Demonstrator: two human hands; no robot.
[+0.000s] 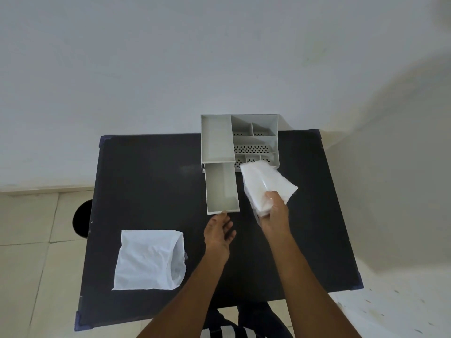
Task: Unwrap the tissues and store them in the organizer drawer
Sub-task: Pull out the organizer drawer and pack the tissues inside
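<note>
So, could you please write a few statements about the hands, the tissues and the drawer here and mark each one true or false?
1. The right hand grips the tissue stack. True.
2. The drawer is pushed shut in the organizer. False: it is pulled out and empty.
3. The left hand holds the wrapper. False: the wrapper lies alone on the table; the hand is at the drawer's front edge.
4. The tissues are above the table, right of the drawer. True.
</note>
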